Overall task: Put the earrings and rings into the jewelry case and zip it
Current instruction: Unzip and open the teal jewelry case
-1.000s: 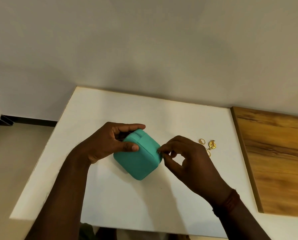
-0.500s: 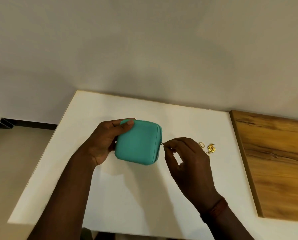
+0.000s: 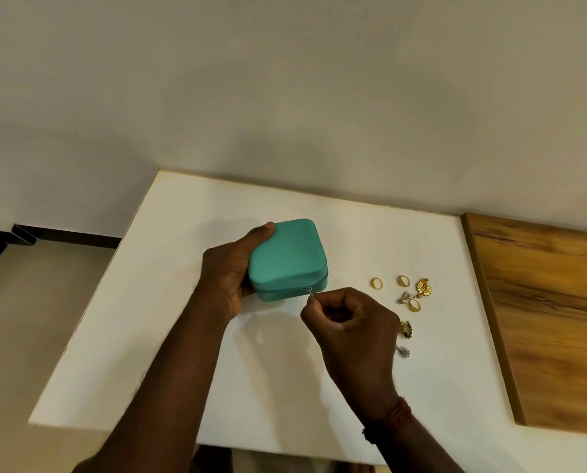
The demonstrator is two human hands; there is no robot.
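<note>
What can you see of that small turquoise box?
The smooth turquoise square jewelry case has rounded corners. Its lid is down, with a zip seam round the side and a small silver zipper pull on the near face. The left hand grips its left side, thumb on top; the right hand pinches the pull. Whether it rests on the white table is unclear.

gold earring [image 3: 406,329] partly behind right hand [image 3: 350,324] | left hand [image 3: 227,273] fingers behind jewelry case [image 3: 287,257]
</note>
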